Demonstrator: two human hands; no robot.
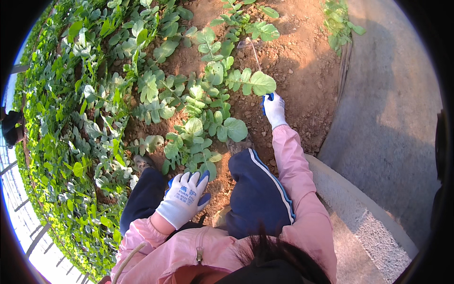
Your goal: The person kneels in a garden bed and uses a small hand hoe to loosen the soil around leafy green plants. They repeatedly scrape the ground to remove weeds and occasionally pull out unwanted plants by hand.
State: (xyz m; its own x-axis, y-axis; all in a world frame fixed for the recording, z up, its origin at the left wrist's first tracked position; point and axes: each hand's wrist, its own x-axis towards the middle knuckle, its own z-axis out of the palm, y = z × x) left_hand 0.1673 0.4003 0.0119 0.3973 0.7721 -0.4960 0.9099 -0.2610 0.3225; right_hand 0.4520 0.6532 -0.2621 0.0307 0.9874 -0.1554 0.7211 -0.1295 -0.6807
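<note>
My left hand (184,197), in a white and blue coated work glove, is held palm down above the soil between my knees, its fingers a little apart at the lower edge of a leafy plant with lobed leaves (195,138). My right hand (273,106), gloved the same way, reaches forward over bare soil, its fingers curled at the tip of a broad green leaf (263,83). The fingertips are partly hidden, so whether they grip the leaf or something else cannot be told. A thin pale stick (254,53) stands just beyond that leaf.
Dense leafy crop rows (71,124) fill the left side. A grey path (386,106) with a concrete curb (361,213) runs along the right. Pulled-looking greens (337,25) lie at the bed's edge, upper right. Part of another person (10,127) shows far left.
</note>
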